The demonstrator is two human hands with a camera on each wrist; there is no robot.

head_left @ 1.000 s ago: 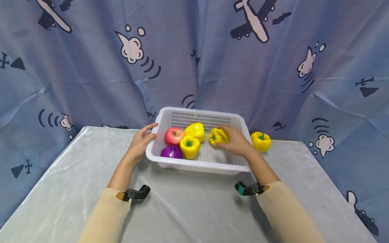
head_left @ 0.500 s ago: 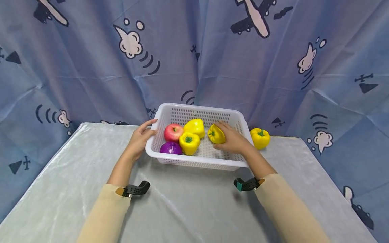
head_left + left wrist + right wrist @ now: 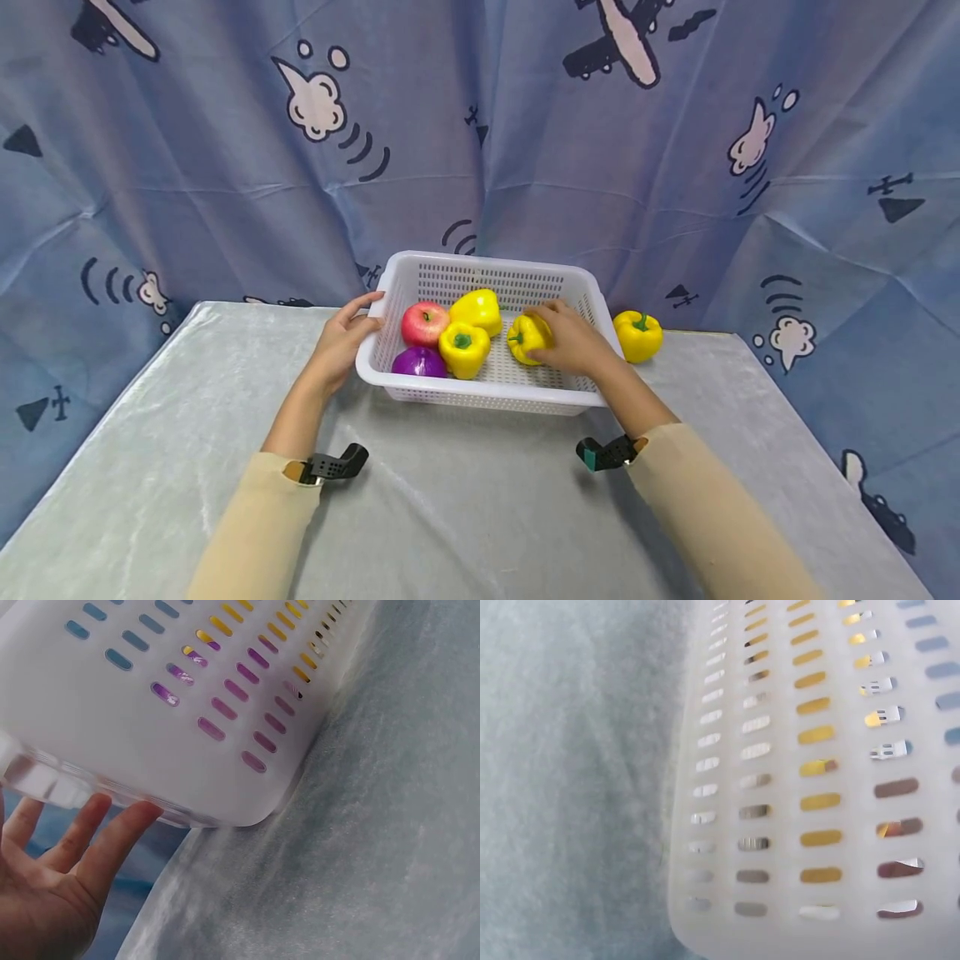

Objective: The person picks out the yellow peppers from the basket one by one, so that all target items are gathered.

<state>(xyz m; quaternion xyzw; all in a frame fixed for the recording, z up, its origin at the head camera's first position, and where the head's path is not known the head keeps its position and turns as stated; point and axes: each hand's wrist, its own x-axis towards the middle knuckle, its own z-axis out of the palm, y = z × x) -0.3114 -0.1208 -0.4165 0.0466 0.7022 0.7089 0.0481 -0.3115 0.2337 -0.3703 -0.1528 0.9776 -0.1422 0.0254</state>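
A white slotted plastic basket (image 3: 480,390) stands on the table. My left hand (image 3: 339,340) is at its left end, and in the left wrist view the fingers (image 3: 112,844) reach straight to the rim with their tips against it. Inside the basket, my right hand (image 3: 573,340) grips a yellow bell pepper (image 3: 527,338), thumb on the near side and fingers over the far side. To its left sit two more yellow bell peppers, one in front (image 3: 464,351) and one behind (image 3: 477,312), a red apple (image 3: 424,324) and a round, shiny purple vegetable (image 3: 419,362). The basket wall hides my right hand in the right wrist view.
Another yellow bell pepper (image 3: 638,336) stands on the table just outside the basket's right end. A pale cloth covers the table (image 3: 457,500). Behind it hangs a blue curtain (image 3: 450,125) printed with planes and clouds.
The pepper in my right hand has shifted slightly left and toward the front within the basket, turning a little. My left hand keeps its place at the rim. The head view has tilted slightly.
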